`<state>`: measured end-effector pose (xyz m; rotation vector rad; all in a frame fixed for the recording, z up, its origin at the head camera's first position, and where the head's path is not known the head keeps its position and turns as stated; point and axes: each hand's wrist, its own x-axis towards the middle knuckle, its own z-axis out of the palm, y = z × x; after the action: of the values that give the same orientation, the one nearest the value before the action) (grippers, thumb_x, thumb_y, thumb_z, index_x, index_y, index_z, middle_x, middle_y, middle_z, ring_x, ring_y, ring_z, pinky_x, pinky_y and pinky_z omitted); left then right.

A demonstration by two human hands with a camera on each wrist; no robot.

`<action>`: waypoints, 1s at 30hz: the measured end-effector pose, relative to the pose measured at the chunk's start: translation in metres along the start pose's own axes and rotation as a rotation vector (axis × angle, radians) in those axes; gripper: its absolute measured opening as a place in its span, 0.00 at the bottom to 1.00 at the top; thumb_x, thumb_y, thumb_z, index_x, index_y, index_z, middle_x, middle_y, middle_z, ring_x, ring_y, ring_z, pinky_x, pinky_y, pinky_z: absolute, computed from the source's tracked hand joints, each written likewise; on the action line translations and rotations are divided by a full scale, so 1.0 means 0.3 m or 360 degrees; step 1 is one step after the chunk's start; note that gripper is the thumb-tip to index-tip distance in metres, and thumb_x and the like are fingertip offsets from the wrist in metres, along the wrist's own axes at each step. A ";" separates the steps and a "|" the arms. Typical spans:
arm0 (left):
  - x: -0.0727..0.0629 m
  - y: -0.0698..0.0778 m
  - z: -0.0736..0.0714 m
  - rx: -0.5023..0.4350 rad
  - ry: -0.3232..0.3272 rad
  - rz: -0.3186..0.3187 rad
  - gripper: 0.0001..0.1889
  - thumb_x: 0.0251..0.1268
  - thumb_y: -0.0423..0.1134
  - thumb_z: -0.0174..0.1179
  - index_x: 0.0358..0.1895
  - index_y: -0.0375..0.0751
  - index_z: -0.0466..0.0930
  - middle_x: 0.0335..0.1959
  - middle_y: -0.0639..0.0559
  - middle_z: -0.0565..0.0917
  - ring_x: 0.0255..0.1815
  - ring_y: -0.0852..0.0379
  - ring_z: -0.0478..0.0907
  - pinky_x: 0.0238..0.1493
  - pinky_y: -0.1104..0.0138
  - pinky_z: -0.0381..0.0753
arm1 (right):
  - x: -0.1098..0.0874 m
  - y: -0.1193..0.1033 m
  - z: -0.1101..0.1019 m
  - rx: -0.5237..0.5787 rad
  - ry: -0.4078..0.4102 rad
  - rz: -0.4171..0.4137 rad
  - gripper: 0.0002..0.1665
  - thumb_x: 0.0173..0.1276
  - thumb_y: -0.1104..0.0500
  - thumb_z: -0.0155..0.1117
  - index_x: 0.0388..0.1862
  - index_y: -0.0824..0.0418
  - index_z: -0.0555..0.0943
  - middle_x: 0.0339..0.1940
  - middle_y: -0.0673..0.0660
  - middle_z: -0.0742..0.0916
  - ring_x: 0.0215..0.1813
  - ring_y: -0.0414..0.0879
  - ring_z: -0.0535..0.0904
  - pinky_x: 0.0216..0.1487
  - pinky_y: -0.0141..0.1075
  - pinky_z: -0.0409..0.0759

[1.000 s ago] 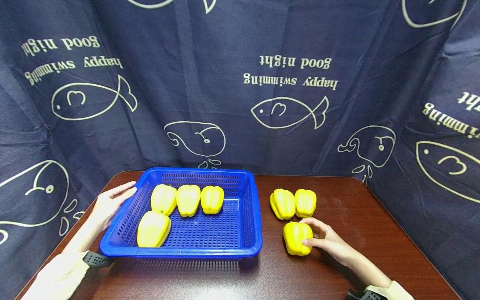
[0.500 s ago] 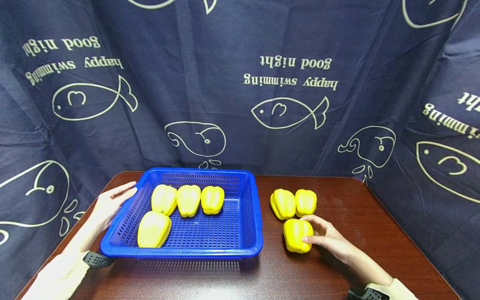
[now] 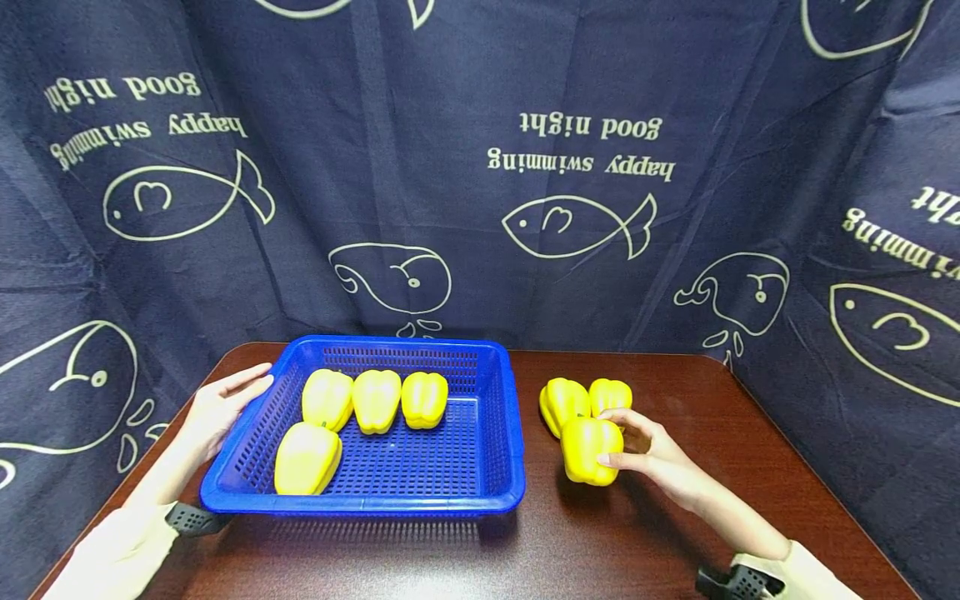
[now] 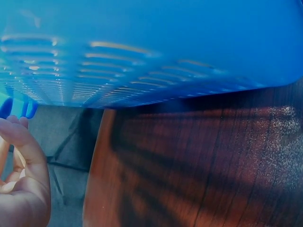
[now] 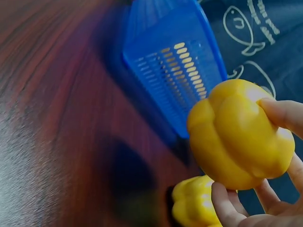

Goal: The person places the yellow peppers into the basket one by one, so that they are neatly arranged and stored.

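In the head view, my right hand (image 3: 663,467) grips a yellow bell pepper (image 3: 587,450) between thumb and fingers, to the right of the blue basket (image 3: 345,503). The right wrist view has this pepper (image 5: 236,137) raised over the table, its shadow cast below. Two more bell peppers, one on the left (image 3: 561,402) and one on the right (image 3: 611,395), sit just behind it, partly covered. My left hand (image 3: 213,415) holds the basket's left rim, fingertips at its edge. Inside the basket lie several yellow bell peppers (image 3: 377,400), grouped toward its left and back.
The basket stands on a dark brown wooden table (image 3: 420,558). A navy cloth (image 3: 465,167) printed with fish and whales hangs behind and along both sides. The basket's slotted side wall (image 4: 151,52) fills the top of the left wrist view.
My right hand has lifted its bell pepper off the table, moving it up and slightly left, so it now overlaps the two behind. The left hand and basket have stayed put.
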<state>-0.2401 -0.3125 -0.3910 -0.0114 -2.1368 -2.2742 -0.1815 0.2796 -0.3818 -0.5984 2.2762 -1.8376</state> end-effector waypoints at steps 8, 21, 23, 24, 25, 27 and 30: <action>-0.004 0.003 0.001 -0.0004 -0.0006 0.0000 0.13 0.68 0.39 0.58 0.50 0.62 0.83 0.33 0.68 0.87 0.30 0.65 0.85 0.31 0.71 0.85 | 0.028 -0.081 0.019 -0.0083 0.0045 -0.0100 0.24 0.59 0.69 0.65 0.54 0.57 0.74 0.51 0.41 0.79 0.47 0.41 0.82 0.43 0.33 0.83; -0.003 0.002 -0.004 0.0006 0.0000 -0.0015 0.14 0.68 0.40 0.59 0.53 0.61 0.82 0.33 0.69 0.86 0.31 0.66 0.85 0.31 0.71 0.85 | 0.106 -0.191 0.073 -0.0102 0.0031 -0.0075 0.23 0.59 0.67 0.66 0.53 0.56 0.73 0.48 0.48 0.80 0.48 0.45 0.80 0.45 0.34 0.82; -0.001 0.003 -0.003 -0.0003 -0.0006 -0.0016 0.14 0.68 0.40 0.58 0.53 0.62 0.82 0.33 0.69 0.86 0.31 0.66 0.85 0.32 0.71 0.85 | 0.121 -0.200 0.090 -0.0089 0.0028 -0.0067 0.23 0.59 0.67 0.66 0.53 0.57 0.72 0.47 0.49 0.80 0.47 0.45 0.81 0.44 0.33 0.81; -0.001 0.003 -0.002 -0.0003 -0.0004 -0.0016 0.13 0.68 0.40 0.58 0.52 0.62 0.82 0.33 0.69 0.86 0.31 0.66 0.85 0.32 0.71 0.85 | 0.129 -0.204 0.099 -0.0081 0.0027 -0.0058 0.23 0.58 0.67 0.66 0.53 0.58 0.72 0.47 0.49 0.80 0.46 0.45 0.81 0.44 0.33 0.82; -0.001 0.004 -0.001 -0.0004 -0.0003 -0.0016 0.13 0.68 0.40 0.59 0.52 0.62 0.82 0.33 0.69 0.86 0.31 0.66 0.85 0.32 0.71 0.85 | 0.136 -0.209 0.107 -0.0073 0.0031 -0.0046 0.24 0.58 0.67 0.67 0.53 0.59 0.72 0.47 0.50 0.81 0.46 0.45 0.82 0.43 0.33 0.82; -0.001 0.005 0.001 0.0002 0.0003 -0.0015 0.13 0.68 0.40 0.59 0.52 0.62 0.82 0.33 0.69 0.86 0.31 0.66 0.85 0.31 0.71 0.85 | 0.151 -0.220 0.126 -0.0051 0.0037 -0.0011 0.24 0.57 0.66 0.67 0.53 0.60 0.72 0.47 0.50 0.80 0.45 0.46 0.82 0.42 0.33 0.82; -0.001 0.005 0.003 0.0024 0.0022 -0.0016 0.14 0.68 0.41 0.59 0.54 0.60 0.81 0.33 0.69 0.86 0.31 0.66 0.85 0.31 0.71 0.85 | 0.173 -0.236 0.155 -0.0014 0.0051 0.0055 0.25 0.56 0.65 0.69 0.53 0.60 0.72 0.49 0.52 0.79 0.44 0.48 0.82 0.41 0.34 0.83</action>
<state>-0.2397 -0.3118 -0.3894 0.0152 -2.1523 -2.2565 -0.1969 0.2051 -0.3180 -0.5311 2.3011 -1.8353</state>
